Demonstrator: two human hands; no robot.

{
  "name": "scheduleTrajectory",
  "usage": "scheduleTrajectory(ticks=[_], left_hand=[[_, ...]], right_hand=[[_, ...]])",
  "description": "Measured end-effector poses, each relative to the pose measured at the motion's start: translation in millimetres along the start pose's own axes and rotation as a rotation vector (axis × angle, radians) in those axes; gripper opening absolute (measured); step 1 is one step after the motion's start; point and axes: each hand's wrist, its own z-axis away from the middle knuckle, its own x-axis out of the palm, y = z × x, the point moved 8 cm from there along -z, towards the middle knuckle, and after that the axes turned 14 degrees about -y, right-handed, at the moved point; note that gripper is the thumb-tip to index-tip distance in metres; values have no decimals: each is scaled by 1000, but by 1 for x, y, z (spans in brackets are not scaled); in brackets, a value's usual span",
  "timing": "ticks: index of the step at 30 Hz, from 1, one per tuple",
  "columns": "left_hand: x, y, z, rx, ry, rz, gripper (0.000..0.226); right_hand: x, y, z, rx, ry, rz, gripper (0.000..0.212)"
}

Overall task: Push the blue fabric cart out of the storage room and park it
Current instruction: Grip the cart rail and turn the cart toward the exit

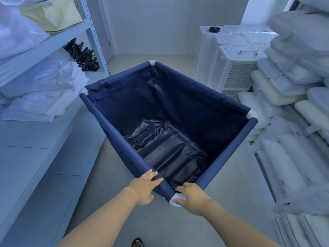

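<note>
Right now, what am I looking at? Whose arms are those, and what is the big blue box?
There is no machine here. The picture comes from a camera worn on a person's head, looking forward and down, so you see that person's own two bare arms reaching out from the bottom.

The big blue box is a fabric cart: blue cloth stretched over a frame with white corner pieces. Nothing but its crumpled dark lining shows inside. The left hand has a grip on the blue rail near the closest corner, and the right hand holds that white corner itself.

Around it is a storage room. On the left stands a shelf with folded white linen and dark hangers. On the right are stacks of pillows and some white machines.
</note>
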Motion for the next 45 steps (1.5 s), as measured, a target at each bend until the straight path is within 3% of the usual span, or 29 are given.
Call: scheduleTrajectory(ticks=[7,11,20,29,37,45], left_hand=[[18,79,-10,-82,207,-56,58],[30,120,-17,-31,326,-9,52],[68,172,-13,40,307,24,58],[103,175,21,9,271,14,58],[143,173,64,-154,156,13,64],[188,178,101,-263,194,96,64]], right_hand=[[8,71,67,-77,5,17,54],[17,99,92,-76,29,-30,60],[55,116,141,-77,101,-88,56],[90,82,161,-43,125,-92,62],[118,41,180,9,166,-133,64],[130,51,222,85,137,35,63]])
